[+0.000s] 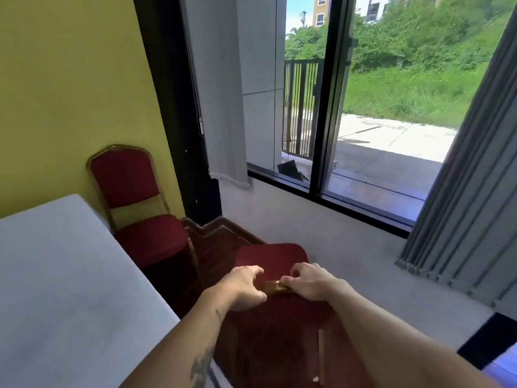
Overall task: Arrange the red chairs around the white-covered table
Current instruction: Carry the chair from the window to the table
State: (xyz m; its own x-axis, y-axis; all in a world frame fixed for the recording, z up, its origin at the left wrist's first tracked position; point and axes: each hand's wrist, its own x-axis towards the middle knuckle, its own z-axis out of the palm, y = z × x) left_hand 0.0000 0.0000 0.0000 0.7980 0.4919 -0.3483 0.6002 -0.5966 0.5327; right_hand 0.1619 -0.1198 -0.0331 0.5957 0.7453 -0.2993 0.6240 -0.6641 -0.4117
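The white-covered table (61, 275) fills the lower left. A red chair (140, 214) with a gold frame stands at the table's far corner against the yellow wall, its seat facing right. A second red chair (272, 261) is right below me, seen from above, its seat pointing toward the window. My left hand (240, 289) and my right hand (310, 281) both grip the gold top rail of this chair's backrest, side by side. Its legs are hidden.
A glass sliding door (363, 121) with a black frame runs along the back, over a low white ledge. Grey vertical blinds (461, 205) hang at the right. Dark wooden floor (212, 247) shows between the two chairs.
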